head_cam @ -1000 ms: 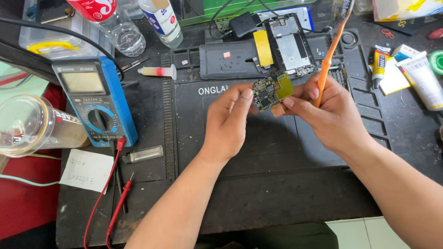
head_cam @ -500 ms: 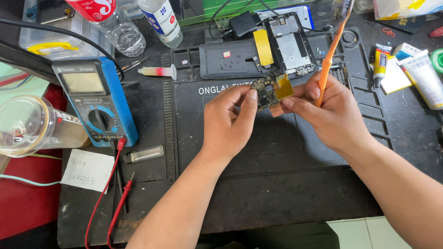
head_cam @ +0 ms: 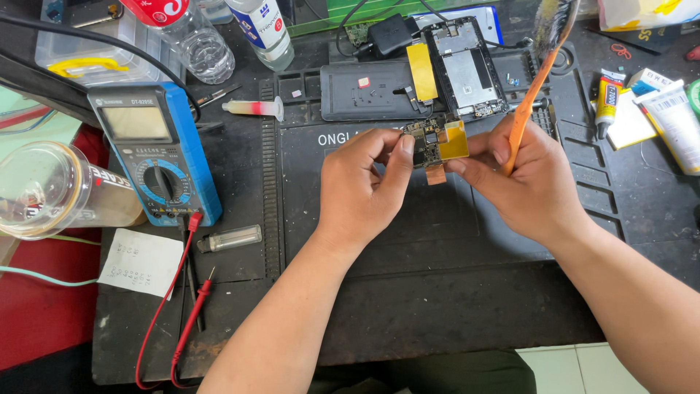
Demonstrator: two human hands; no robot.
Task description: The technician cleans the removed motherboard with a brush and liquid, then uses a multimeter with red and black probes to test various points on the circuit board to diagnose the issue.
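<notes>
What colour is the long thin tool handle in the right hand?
Orange; the long thin plastic tool handle in the right hand shows clearly in the head view.

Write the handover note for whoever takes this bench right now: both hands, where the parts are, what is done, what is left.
Left hand: fingers pinch the small circuit board by its left edge, above the black work mat.
Right hand: holds the board's right side, by the yellow tape patch, and also grips an orange-handled brush.
Opened phone body lies at the mat's far edge.
Done: board is out of the phone.
Left: board not refitted; multimeter lies at left, untouched.
</notes>
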